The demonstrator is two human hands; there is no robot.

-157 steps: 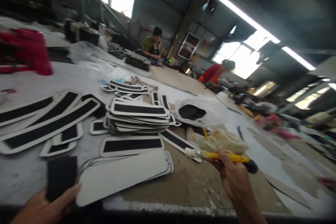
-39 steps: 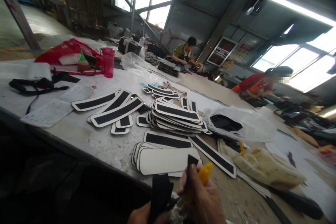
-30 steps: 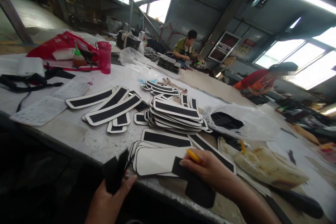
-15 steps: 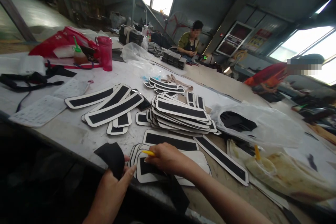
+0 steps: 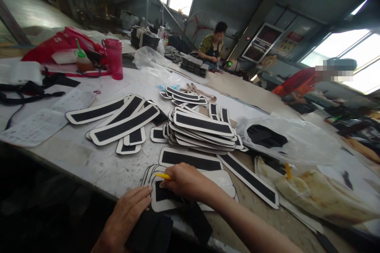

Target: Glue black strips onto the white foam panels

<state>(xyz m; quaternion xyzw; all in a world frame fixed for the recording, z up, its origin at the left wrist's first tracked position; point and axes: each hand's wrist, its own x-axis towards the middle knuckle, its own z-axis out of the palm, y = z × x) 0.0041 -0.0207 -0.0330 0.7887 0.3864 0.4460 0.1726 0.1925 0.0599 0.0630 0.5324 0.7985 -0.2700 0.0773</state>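
A: Biggest thing first?
B: Table (image 5: 99, 166), under everything, stretching well beyond the right hand's grip.

A: Next?
B: Plastic bag (image 5: 305, 138), farther out, well to the right of that grip. Then the stack of white-bordered panels (image 5: 203, 123), straight beyond it.

A: And the piece being worked?
B: Pale panel (image 5: 224, 180), top of the near pile, directly under the right hand (image 5: 187, 182).

A: What's changed?
B: Left hand (image 5: 126, 209). Half a second ago it holds the black bundle (image 5: 151, 231) up; now its fingers lie on the pile's left end, just left of the right grip, bundle low beside the palm. Probably bracing the pile.

A: Left grip?
B: Fingers stretched out, not curled. Can't tell if the thumb hooks the bundle.

A: Black strip (image 5: 201, 223)?
B: Looks partly laid: black on the panel under the right grip, tail hanging nearer, off its edge. Hand hides the join.

A: Right grip, smallest item?
B: Fingers curled closed round the yellow handle (image 5: 162, 176), tip poking out left.
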